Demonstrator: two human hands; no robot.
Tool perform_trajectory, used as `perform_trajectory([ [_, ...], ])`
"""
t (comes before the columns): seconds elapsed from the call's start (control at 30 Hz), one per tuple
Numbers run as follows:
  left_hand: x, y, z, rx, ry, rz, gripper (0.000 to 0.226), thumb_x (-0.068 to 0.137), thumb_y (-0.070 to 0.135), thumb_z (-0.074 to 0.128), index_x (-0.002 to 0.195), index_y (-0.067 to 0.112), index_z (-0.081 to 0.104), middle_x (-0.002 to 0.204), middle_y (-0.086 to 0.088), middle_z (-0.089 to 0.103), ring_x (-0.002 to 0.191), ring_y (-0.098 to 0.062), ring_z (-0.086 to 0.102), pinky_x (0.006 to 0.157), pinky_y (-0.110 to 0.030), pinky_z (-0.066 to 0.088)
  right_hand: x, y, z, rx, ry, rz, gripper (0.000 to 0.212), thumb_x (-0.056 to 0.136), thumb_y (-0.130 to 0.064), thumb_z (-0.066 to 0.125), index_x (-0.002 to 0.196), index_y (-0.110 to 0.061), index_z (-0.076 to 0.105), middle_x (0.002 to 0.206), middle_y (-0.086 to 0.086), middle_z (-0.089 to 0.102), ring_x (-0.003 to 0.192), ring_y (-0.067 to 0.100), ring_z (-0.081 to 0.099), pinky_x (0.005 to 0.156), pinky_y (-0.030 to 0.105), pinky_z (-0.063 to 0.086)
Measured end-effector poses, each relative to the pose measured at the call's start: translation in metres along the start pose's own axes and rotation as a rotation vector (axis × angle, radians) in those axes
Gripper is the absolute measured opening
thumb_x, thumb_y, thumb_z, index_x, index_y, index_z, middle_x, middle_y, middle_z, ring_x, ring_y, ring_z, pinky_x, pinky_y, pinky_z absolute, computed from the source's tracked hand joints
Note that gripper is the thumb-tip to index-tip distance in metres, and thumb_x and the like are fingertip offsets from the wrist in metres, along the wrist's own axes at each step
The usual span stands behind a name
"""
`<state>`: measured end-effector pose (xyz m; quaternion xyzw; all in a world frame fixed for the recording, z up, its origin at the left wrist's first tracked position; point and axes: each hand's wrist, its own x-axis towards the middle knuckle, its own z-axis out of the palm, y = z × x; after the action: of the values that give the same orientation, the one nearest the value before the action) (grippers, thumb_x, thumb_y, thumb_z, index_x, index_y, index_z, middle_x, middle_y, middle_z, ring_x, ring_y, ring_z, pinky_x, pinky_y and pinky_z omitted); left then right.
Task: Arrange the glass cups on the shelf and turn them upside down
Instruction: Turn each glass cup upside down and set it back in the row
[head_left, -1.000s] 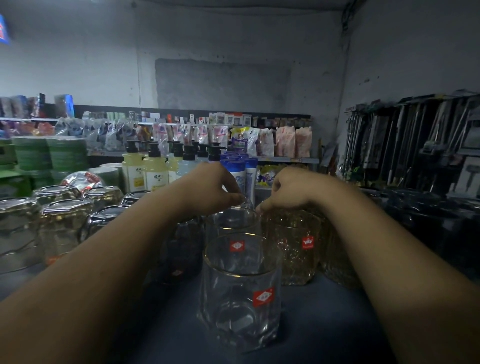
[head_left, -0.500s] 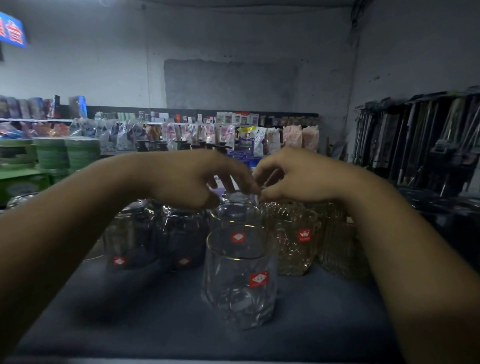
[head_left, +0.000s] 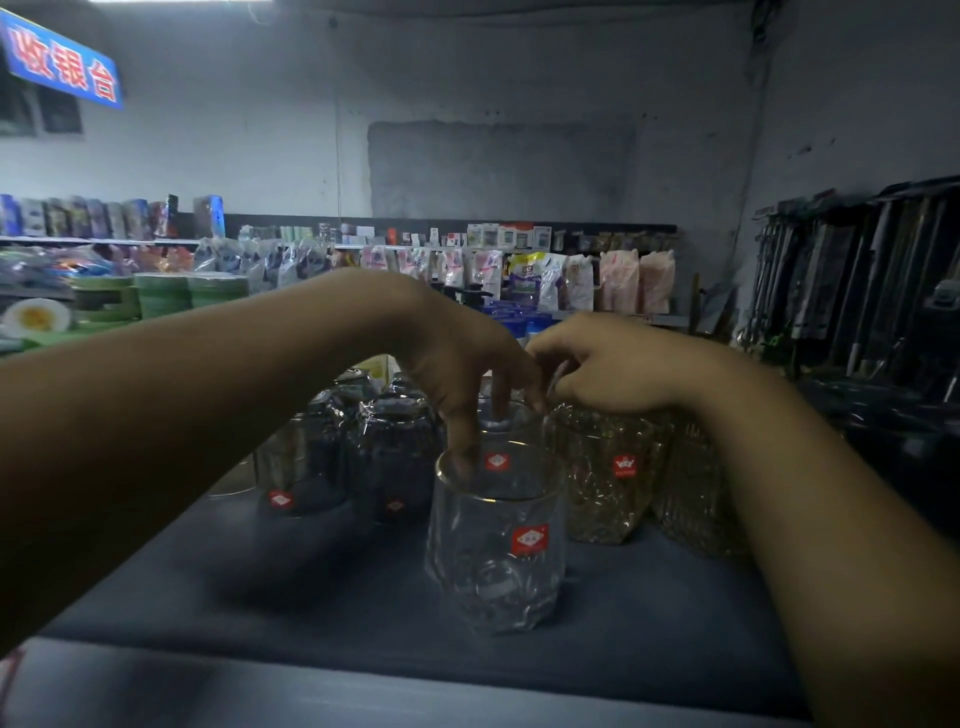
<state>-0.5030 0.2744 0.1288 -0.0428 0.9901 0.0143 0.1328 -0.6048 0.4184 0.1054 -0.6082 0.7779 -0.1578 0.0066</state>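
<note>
A clear glass cup with a red sticker stands upright at the front of the blue shelf. Right behind it stands a second clear cup, also upright. My left hand reaches down onto that second cup, one finger inside it and the thumb outside its left rim. My right hand is curled at the cup's right rim, its fingertips pinching there. Two amber patterned cups stand upright to the right, under my right wrist. Dark cups stand upside down to the left.
Bare blue shelf surface lies in front of and left of the front cup. Behind are pump bottles, bagged goods and green stacked bowls. Dark racks of tools stand on the right.
Both hands stay over the second clear cup. They rose a little, then the left fingers dipped down into its mouth. The view has tilted up and shifted left.
</note>
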Motion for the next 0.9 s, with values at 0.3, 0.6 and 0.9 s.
perform_trajectory([
  [0.3, -0.073, -0.03, -0.013, -0.47, 0.577, 0.085, 0.078, 0.052, 0.032, 0.097, 0.121, 0.026, 0.063, 0.113, 0.003, 0.073, 0.098, -0.021, 0.075, 0.081, -0.035, 0.062, 0.005, -0.001, 0.002, 0.752, 0.257, 0.144, 0.038, 0.103, -0.043, 0.053, 0.109, -0.009, 0.069, 0.102, 0.02, 0.076, 0.093, 0.04, 0.074, 0.082, 0.046, 0.063],
  [0.6, -0.064, -0.038, 0.066, -0.691, 0.916, 0.076, 0.08, 0.062, 0.048, 0.091, 0.125, 0.022, 0.049, 0.119, 0.004, 0.067, 0.098, -0.017, 0.073, 0.083, -0.041, 0.063, 0.004, -0.016, 0.007, 0.911, 0.3, 0.057, 0.06, 0.071, -0.041, 0.084, 0.118, -0.009, 0.067, 0.115, 0.015, 0.072, 0.088, 0.028, 0.076, 0.074, 0.043, 0.064],
  [0.9, -0.054, -0.058, 0.1, -0.361, 0.908, 0.043, 0.034, 0.09, 0.043, 0.069, 0.117, 0.024, 0.063, 0.104, 0.013, 0.072, 0.094, 0.0, 0.069, 0.08, -0.022, 0.058, -0.001, -0.012, -0.002, 0.314, 0.256, 0.027, 0.052, 0.065, -0.048, 0.087, 0.113, -0.036, 0.07, 0.117, -0.008, 0.064, 0.105, 0.011, 0.06, 0.08, 0.032, 0.052],
])
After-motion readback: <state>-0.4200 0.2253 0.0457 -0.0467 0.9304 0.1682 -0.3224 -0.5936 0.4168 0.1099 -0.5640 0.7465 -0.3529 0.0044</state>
